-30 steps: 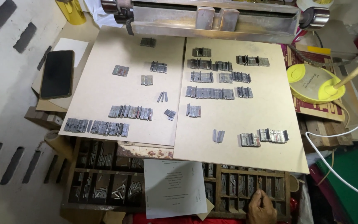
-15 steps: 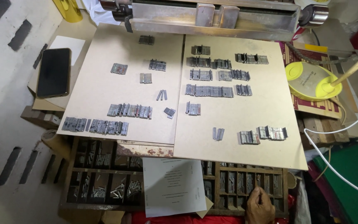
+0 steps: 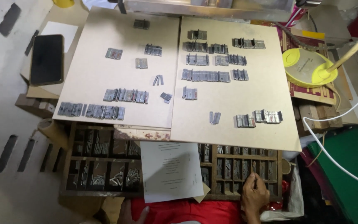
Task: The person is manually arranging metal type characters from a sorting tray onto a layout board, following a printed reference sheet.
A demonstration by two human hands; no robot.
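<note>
Item: wooden type case (image 3: 104, 159), divided into small compartments holding metal type pieces (image 3: 121, 177). We find the right hand (image 3: 253, 195) at 5 o'clock, fingertips dipped into a lower-right compartment, seemingly pinching a piece (too small to confirm). The left hand (image 3: 131, 213) shows only a sliver at 6 o'clock; we cannot tell its grip. A printed sheet (image 3: 170, 171) lies across the case. Above, two boards (image 3: 237, 120) carry sorted type rows (image 3: 206, 76).
</note>
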